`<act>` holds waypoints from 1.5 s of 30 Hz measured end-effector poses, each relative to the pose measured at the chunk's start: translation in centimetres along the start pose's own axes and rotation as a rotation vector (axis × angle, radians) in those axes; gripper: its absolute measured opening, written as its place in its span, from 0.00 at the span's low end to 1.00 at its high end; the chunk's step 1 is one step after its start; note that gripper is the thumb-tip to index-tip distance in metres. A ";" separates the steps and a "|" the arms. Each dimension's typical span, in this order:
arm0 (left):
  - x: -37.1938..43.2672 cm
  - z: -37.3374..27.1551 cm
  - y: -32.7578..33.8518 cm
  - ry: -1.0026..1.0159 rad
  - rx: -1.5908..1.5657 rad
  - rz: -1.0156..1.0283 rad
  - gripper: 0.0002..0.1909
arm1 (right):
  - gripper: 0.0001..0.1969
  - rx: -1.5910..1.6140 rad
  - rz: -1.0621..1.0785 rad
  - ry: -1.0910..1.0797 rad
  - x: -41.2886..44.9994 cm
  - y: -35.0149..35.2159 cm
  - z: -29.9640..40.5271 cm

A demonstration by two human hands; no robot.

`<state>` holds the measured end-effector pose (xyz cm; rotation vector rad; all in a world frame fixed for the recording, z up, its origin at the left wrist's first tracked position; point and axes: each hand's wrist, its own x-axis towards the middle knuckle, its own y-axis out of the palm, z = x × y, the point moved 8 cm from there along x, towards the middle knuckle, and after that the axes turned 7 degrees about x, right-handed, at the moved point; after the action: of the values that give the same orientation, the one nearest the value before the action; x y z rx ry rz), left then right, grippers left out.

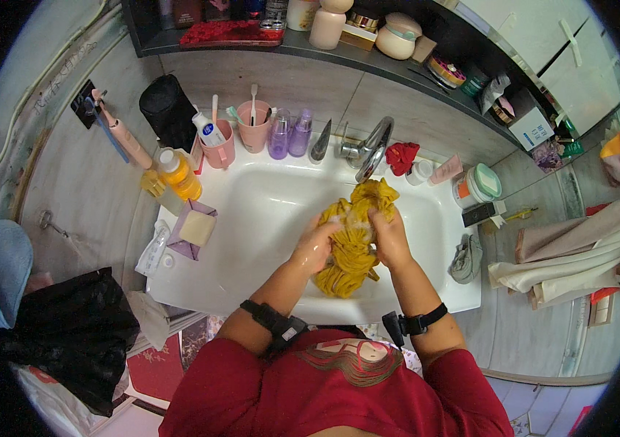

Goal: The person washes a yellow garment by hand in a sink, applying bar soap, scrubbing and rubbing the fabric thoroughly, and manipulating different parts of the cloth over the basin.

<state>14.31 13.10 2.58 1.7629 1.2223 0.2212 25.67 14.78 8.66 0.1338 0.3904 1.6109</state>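
Note:
A wet, bunched mustard-yellow cloth (356,235) with white suds on it is held over the white washbasin (261,229). My left hand (313,243) grips its left side, wet and shiny at the wrist. On the cloth's right side my right hand (389,235) has hold of it, thumb towards the suds. Just above the cloth's top end is the spout of the chrome faucet (378,147). Folds of the cloth hide some of my fingertips, and its lower end hangs near the basin's front rim.
Along the basin's left rim are a soap bar (197,228) in a purple dish, a white tube (153,248) and a yellow bottle (180,175). Pink cups (219,145) and purple bottles (279,136) line the back. A grey cloth (466,259) lies right. A dark shelf (299,53) overhangs behind.

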 end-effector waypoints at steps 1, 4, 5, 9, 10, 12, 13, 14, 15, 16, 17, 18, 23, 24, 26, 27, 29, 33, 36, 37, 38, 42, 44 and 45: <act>-0.1 -1.0 -1.3 0.128 0.043 -0.133 0.24 | 0.18 -0.108 -0.069 -0.109 -0.1 -0.4 0.9; -0.7 -2.0 -0.1 0.127 -0.142 -0.129 0.23 | 0.19 -0.323 -0.206 -0.325 -1.1 0.2 3.0; 0.1 -1.3 -0.4 0.129 -0.143 -0.129 0.23 | 0.20 -0.391 -0.182 -0.335 -1.7 1.3 3.1; 2.6 1.0 1.4 0.135 -0.148 0.023 0.15 | 0.15 -0.902 -0.100 -0.362 -3.1 4.8 2.3; 3.0 2.2 1.2 0.035 -0.328 0.039 0.12 | 0.15 -0.902 -0.100 -0.364 -3.5 5.2 1.9; 3.8 3.6 -0.3 -0.097 -0.424 -0.057 0.18 | 0.13 -1.120 0.003 -0.661 -5.4 8.4 2.8; 4.0 3.8 -0.7 -0.095 -0.423 -0.059 0.18 | 0.13 -1.118 0.004 -0.661 -5.7 8.7 3.3; 3.9 4.8 -1.0 -0.186 -0.377 -0.068 0.19 | 0.15 -1.124 0.078 -0.576 -5.7 9.0 3.0; 3.9 6.1 -1.3 -0.286 -0.325 -0.072 0.20 | 0.17 -1.131 0.139 -0.489 -5.7 9.0 2.6; 4.0 6.5 -0.6 -0.308 -0.359 0.057 0.17 | 0.17 -1.127 0.134 -0.491 -5.5 8.2 2.3; 4.1 7.0 -0.7 -0.309 -0.353 0.055 0.17 | 0.17 -1.180 0.122 -0.525 -4.9 7.0 1.4; 4.0 6.5 0.0 -0.228 -0.226 -0.046 0.15 | 0.16 -1.237 0.096 -0.552 -4.2 5.3 0.5; 2.4 5.2 2.1 -0.238 0.017 -0.101 0.19 | 0.17 -0.893 -0.042 -0.283 -1.2 0.3 2.0; 2.3 5.1 2.0 -0.235 0.025 -0.108 0.19 | 0.17 -0.887 -0.019 -0.214 -1.1 -0.2 1.7; 2.3 3.7 2.6 -0.112 0.108 -0.030 0.20 | 0.17 -0.733 0.007 -0.141 -1.1 -2.0 1.3; 1.9 2.9 3.0 -0.111 0.121 -0.034 0.20 | 0.17 -0.589 0.028 -0.066 -1.2 -3.2 0.9; 0.7 0.3 2.3 -0.089 0.047 -0.202 0.21 | 0.17 -0.565 0.087 -0.003 -1.6 -5.1 1.4; -1.6 -6.5 -0.5 0.139 0.254 -0.432 0.16 | 0.23 -0.960 0.462 0.284 -3.9 -8.0 0.6; -4.2 -11.0 -0.1 0.333 0.484 -0.498 0.15 | 0.19 -1.061 0.607 0.322 -5.4 -10.5 1.4; -4.6 -11.5 -0.5 0.338 0.500 -0.507 0.15 | 0.19 -1.048 0.615 0.310 -5.2 -11.7 1.5; -5.1 -12.3 -0.6 0.364 0.760 -0.534 0.16 | 0.16 -1.035 0.680 0.159 -4.8 -12.3 2.1; -7.4 -14.3 3.8 0.517 1.482 -0.523 0.17 | 0.15 -1.061 0.580 -0.174 -3.0 -15.3 6.9; -8.6 -15.6 7.1 0.624 1.709 -0.414 0.16 | 0.16 -1.093 0.385 -0.288 -2.2 -17.6 11.5; -9.7 -16.4 8.1 0.620 1.721 -0.418 0.16 | 0.16 -1.076 0.317 -0.359 -2.0 -18.4 13.8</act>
<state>4.83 14.59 20.93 2.7774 2.5928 -0.8773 47.59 15.70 15.83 -0.3494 -0.8226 1.8616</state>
